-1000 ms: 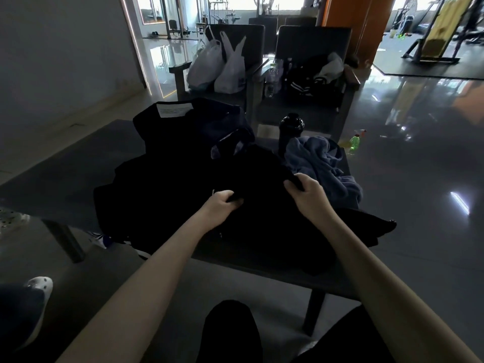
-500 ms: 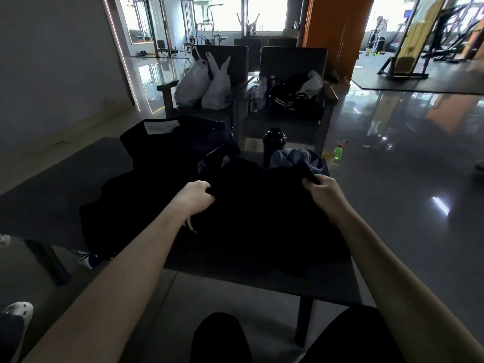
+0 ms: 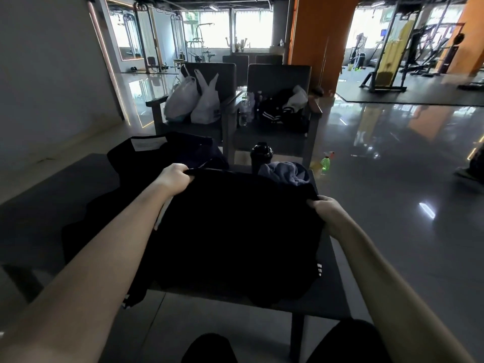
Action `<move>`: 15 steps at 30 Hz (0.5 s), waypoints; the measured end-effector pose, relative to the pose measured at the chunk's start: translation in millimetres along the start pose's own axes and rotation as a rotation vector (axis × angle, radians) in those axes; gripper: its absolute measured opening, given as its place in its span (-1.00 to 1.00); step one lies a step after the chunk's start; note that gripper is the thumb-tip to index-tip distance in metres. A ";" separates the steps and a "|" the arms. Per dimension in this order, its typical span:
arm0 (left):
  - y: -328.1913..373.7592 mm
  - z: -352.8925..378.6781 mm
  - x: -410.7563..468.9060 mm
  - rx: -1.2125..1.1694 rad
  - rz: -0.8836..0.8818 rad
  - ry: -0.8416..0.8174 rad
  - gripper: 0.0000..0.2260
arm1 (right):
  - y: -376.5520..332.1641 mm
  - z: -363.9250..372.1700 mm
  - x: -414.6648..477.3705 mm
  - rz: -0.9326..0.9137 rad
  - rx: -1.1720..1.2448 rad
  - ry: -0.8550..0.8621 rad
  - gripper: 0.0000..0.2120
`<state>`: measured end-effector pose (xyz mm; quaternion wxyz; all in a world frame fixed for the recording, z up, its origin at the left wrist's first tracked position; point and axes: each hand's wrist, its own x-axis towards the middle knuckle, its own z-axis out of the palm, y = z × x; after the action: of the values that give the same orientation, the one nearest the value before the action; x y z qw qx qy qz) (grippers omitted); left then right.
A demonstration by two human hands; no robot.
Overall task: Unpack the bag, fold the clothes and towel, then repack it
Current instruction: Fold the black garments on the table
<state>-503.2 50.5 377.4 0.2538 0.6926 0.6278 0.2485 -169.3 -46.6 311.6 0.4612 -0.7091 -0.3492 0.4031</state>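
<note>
Head view: both arms reach forward, left hand (image 3: 174, 178) and right hand (image 3: 327, 210) each pinching the black shirt's (image 3: 235, 226) top edge above the desk (image 3: 330, 292).

A black garment (image 3: 235, 231) is stretched out flat and wide over the counter (image 3: 52, 184), its top edge gripped at each corner by the left hand (image 3: 174, 179) and the right hand (image 3: 327, 213). Small white stripes show at its lower right and lower left edges. Behind it, at the far right, lies a crumpled blue-grey towel (image 3: 285, 171). At the far left sits a dark bag (image 3: 183, 150), slumped, with a white label on top.
</note>
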 end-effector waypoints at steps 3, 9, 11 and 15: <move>-0.6 13.0 -0.2 -0.017 0.037 -0.139 -0.88 | 28.5 -5.1 44.1 -0.012 -0.046 0.112 -0.79; -5.6 30.1 16.4 0.311 0.033 -0.269 -0.89 | 10.1 -1.9 26.6 -0.047 -0.077 0.217 -0.88; -11.0 35.6 29.8 0.374 0.046 -0.184 -0.95 | 10.4 -2.9 32.0 -0.057 -0.088 0.249 -0.88; -21.7 44.6 57.9 0.450 0.010 -0.055 -0.84 | 20.2 -6.4 56.6 -0.042 -0.083 0.297 -0.83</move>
<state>-484.7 108.3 331.1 0.1087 0.7414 0.6568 0.0844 -136.7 -6.6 280.2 0.4863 -0.7719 -0.3083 0.2695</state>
